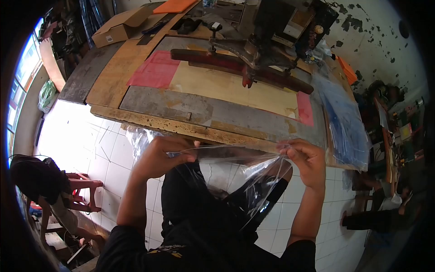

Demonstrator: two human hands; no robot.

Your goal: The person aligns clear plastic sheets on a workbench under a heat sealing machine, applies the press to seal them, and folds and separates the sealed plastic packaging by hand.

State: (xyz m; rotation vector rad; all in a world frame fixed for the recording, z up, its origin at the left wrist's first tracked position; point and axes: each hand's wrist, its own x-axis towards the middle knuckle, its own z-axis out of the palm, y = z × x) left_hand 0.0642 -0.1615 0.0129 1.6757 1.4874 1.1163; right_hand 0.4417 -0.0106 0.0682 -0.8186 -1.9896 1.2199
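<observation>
A clear plastic sheet point(263, 179) is stretched between my two hands, just in front of the worktable's near edge, and hangs down over my lap. My left hand point(165, 156) pinches its left end between thumb and fingers. At the other end, my right hand point(302, 158) grips a gathered corner, with the fingers curled. Beyond my hands, the machine's metal bed point(163, 102) carries a cream sheet point(217, 86) with red pieces at both ends. Whether the plastic is a bag or a single sheet, I cannot tell.
A press-like machine point(253, 50) with a long red-brown bar stands over the bed. Bluish plastic sheets point(346, 127) lie at the table's right side. A cardboard box point(120, 29) sits at the back left. Other people are at the left and right edges, near a red stool point(84, 190).
</observation>
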